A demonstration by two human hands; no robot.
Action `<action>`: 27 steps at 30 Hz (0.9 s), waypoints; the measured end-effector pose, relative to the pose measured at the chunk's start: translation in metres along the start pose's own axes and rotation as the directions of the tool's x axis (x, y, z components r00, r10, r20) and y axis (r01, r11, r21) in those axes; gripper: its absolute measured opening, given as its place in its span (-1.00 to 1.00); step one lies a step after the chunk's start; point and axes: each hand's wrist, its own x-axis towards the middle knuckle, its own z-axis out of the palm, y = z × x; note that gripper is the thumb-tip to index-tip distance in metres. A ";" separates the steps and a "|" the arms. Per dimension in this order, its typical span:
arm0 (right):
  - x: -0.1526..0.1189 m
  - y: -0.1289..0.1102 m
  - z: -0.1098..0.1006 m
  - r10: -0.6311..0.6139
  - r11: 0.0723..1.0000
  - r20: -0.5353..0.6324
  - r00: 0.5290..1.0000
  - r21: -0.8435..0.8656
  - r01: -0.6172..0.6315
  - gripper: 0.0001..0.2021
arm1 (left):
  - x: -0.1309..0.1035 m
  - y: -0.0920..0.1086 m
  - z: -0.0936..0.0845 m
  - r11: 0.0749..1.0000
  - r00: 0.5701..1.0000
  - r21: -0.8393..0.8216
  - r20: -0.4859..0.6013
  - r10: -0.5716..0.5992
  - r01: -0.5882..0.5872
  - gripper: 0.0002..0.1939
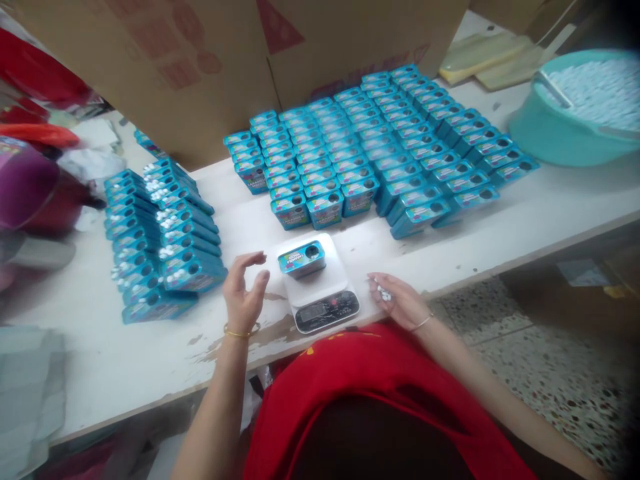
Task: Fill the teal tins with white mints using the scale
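Note:
A blue tin with a dark round hole in its top stands on the white platform of a kitchen scale. To the left of the scale, my left hand is raised with thumb and fingers apart, touching nothing. My right hand is cupped, palm up, to the right of the scale, and several small white candies lie in its curled fingers. The scale's dark display panel faces me, but its reading is too blurred to make out.
Rows of blue tins stand behind the scale. More tins at left have white candies on their tops. A turquoise tub of white candies is at far right. A cardboard box stands behind; the table's front edge is close to me.

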 end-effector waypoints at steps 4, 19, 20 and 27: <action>-0.001 0.000 0.001 -0.007 1.000 0.003 1.000 -0.010 0.007 -0.72 | 0.001 0.001 0.001 1.000 1.000 -0.007 0.017 0.006 -0.006 -0.69; -0.010 -0.004 0.050 0.109 0.993 0.123 0.986 0.024 -0.113 -0.82 | 0.006 0.012 0.026 0.970 0.944 0.123 0.283 0.168 -0.209 -0.54; -0.010 -0.004 0.059 0.127 0.990 0.168 0.978 0.040 -0.135 -0.82 | 0.006 0.018 0.025 0.936 0.920 0.172 0.304 0.246 -0.307 -0.56; -0.003 -0.006 0.093 0.185 0.971 0.202 0.962 0.110 -0.210 -0.80 | 0.005 0.025 0.018 0.769 0.840 0.366 0.372 0.396 -0.525 -0.53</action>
